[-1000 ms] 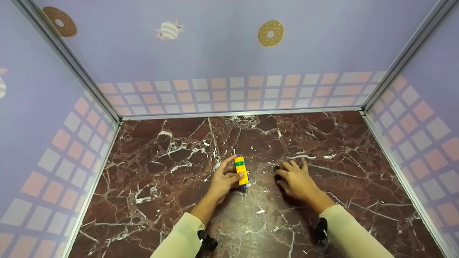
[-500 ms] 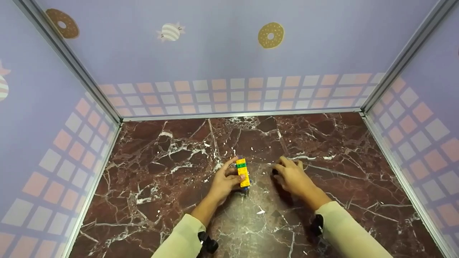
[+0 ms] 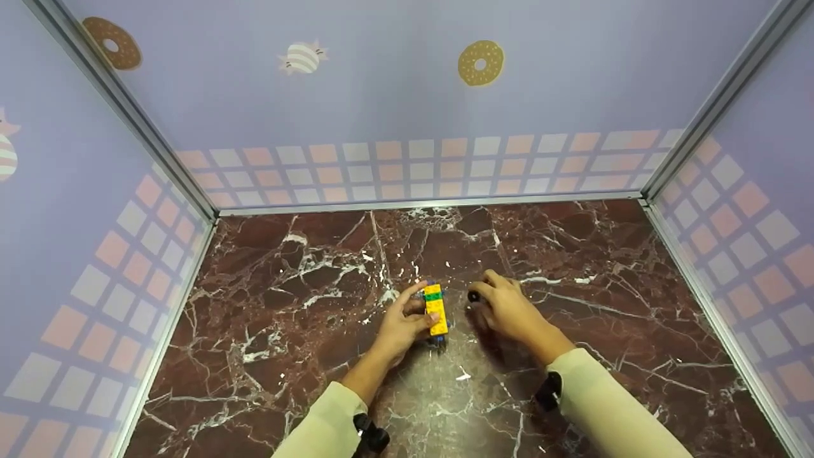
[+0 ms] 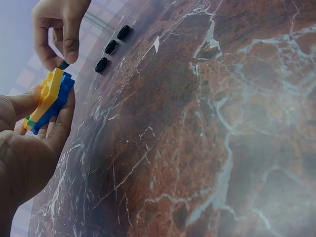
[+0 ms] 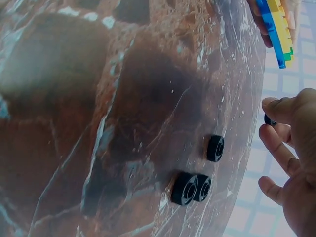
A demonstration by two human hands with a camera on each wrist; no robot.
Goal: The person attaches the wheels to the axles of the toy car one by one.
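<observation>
My left hand (image 3: 397,327) holds a toy brick car body (image 3: 437,312) by its sides, thumb on top. Its upper bricks are yellow with one green strip, and the blue base (image 4: 60,101) shows in the left wrist view. A little to the right, my right hand (image 3: 502,308) pinches a small black toy wheel (image 3: 474,296) between thumb and forefinger. In the right wrist view that wheel (image 5: 269,119) is mostly covered by the fingertips. Three more black wheels (image 5: 184,188) stand on the table near my right hand; in the head view the hand and arm hide them.
The dark red marbled table (image 3: 305,356) has white veins. Lilac panels with printed squares (image 3: 421,168) close it in at the back and both sides, along metal edge strips (image 3: 381,205). A black wrist camera (image 3: 371,434) sits at my left sleeve.
My right hand has moved left with the wheel, nearer the car body. My left hand and the car body have shifted slightly right and toward me.
</observation>
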